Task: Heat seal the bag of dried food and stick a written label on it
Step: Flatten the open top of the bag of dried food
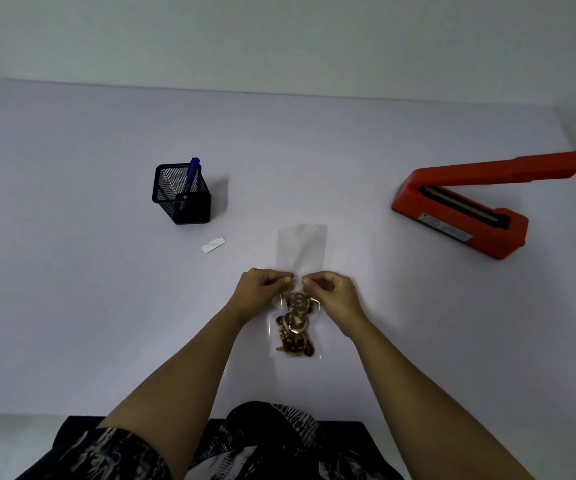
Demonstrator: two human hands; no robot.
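Observation:
A clear plastic bag (301, 249) lies lengthwise on the table in front of me, with brown dried food slices (295, 325) in its near end and its empty far end flat. My left hand (262, 289) and my right hand (331, 292) pinch the bag at its middle, one on each side, fingertips almost touching. A red heat sealer (459, 216) sits at the right with its arm raised. A small white label (213, 244) lies to the left of the bag. A blue marker (191, 176) stands in a black mesh pen holder (182, 195).
The pale table (72, 306) runs to a wall at the back and ends at a near edge by my lap. The pen holder stands far left of the bag, the sealer far right.

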